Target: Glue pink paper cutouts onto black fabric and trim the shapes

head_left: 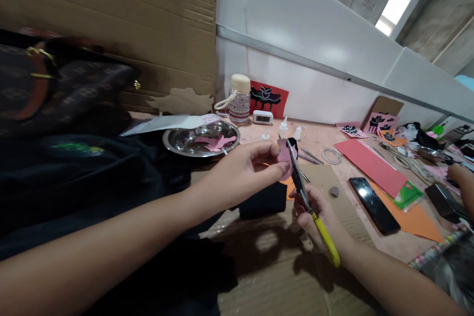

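Between the thumb and fingers of my left hand [248, 170] is a small piece of pink paper [284, 158], with something black at its far edge. My right hand [314, 212] grips a pair of scissors [324, 237] with yellow handles. The metal blades point up and away, lying against the right side of the paper; whether they are parted I cannot tell. Beyond my left hand stands a shiny steel bowl [172, 144] holding pink paper scraps [215, 142]. Below the hands lie a dark folded cloth [262, 201] and a piece of orange paper [291, 188].
Glue bottles [283, 126], a small digital clock [262, 117] and a drink bottle [240, 98] stand at the back. On the right lie a phone [374, 205], red paper [370, 165] and a tape ring [332, 156]. Another person's hand [462, 180] shows at the right edge.
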